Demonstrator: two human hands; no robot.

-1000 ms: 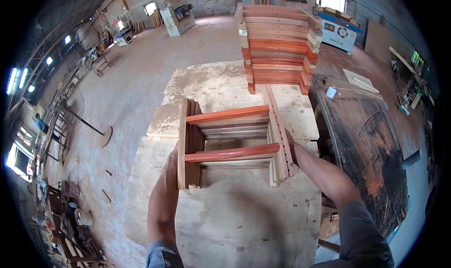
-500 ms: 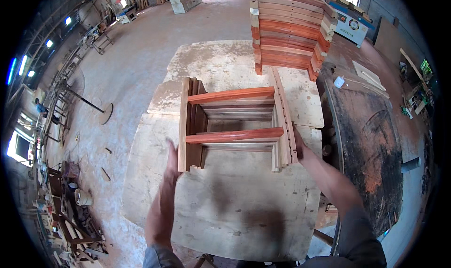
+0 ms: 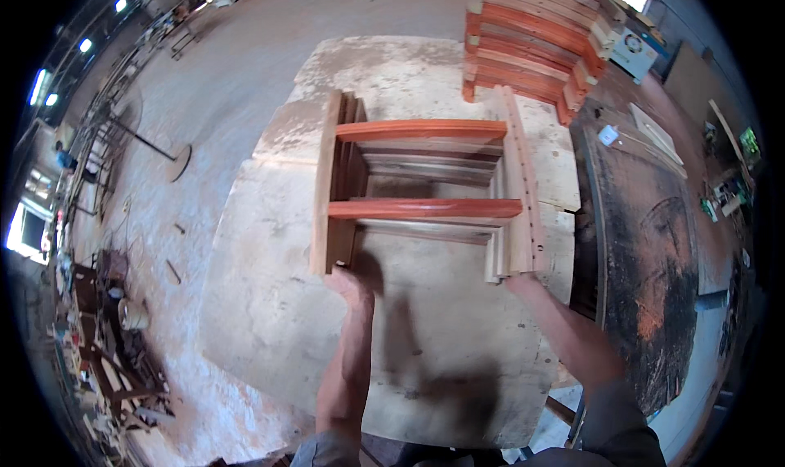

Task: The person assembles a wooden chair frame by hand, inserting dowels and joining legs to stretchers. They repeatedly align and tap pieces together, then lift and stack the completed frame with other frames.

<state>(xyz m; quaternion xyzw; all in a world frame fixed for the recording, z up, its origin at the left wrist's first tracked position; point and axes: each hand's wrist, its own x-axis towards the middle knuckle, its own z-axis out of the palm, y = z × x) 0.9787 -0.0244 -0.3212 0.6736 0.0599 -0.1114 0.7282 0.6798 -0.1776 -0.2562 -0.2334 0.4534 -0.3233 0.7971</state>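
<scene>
A stack of ladder-like wooden frames lies on the pale plywood table, with pale side rails and crosspieces. The top wooden frame point(image 3: 425, 208) has two reddish crosspieces. My left hand point(image 3: 352, 284) is at the near end of its left rail, closed around the underside, with the fingertips hidden by the wood. Under the near end of the right rail, which has a row of small dark holes, my right hand point(image 3: 522, 284) grips too; its fingers are mostly hidden. Below the top frame, more pale rails and crosspieces lie layered.
Beyond the frames, a tall stack of reddish slatted pieces point(image 3: 531, 46) stands at the table's far right. A dark, stained bench point(image 3: 646, 246) runs along the right, bearing a small white bottle point(image 3: 607, 135). Wood scraps point(image 3: 114, 369) are piled on the floor at left.
My left hand has moved from beside the left rail to under its near end. My right hand has slid to the right rail's near end. The top frame's crosspieces now look more level.
</scene>
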